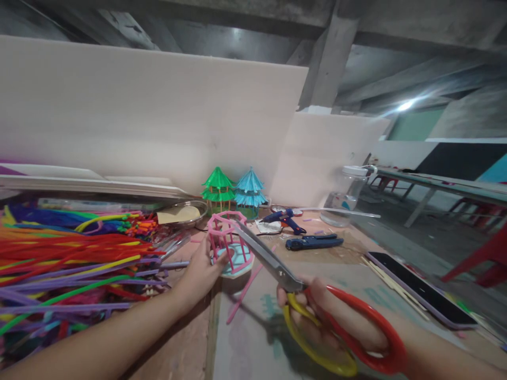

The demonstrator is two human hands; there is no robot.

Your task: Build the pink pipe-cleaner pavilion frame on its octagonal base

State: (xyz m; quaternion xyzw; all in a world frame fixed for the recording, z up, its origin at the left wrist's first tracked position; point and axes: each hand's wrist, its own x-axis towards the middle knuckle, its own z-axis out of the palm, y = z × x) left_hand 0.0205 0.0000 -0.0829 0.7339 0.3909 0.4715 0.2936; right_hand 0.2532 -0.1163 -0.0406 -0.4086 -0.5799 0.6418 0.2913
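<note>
At the back of the worktop (237,348) stands a shallow round dish with a shiny rim (186,214), and inside it lies a flat beige sheet. Further to the right is a clear plastic jar with a white lid (345,196); what it holds I cannot tell. On the left lies a big loose pile of thin straws (59,264) in red, purple, green, yellow and blue, all long and smooth. Against the pale board behind stand 2 small tiered pagoda models, 1 green (217,190) and 1 light blue (249,192). Near them lie a blue glue gun (283,217) and a dark blue flat tool (315,242). A black flat phone (420,287) rests near the right edge.

The pink straw cage (225,232) is in the middle of the worktop, just in front of the pagodas. It has an angular ring on top, upright bars, and a pale blue flat base (241,261) with several corners. The left hand (200,272) grasps it from the left side, fingers around the bars. The right hand (332,322) is clenched through the red and yellow plastic loops of the scissors (273,262), whose long grey metal blades reach up to the top ring of the cage. 1 loose pink straw (245,290) lies below the blades.
</note>
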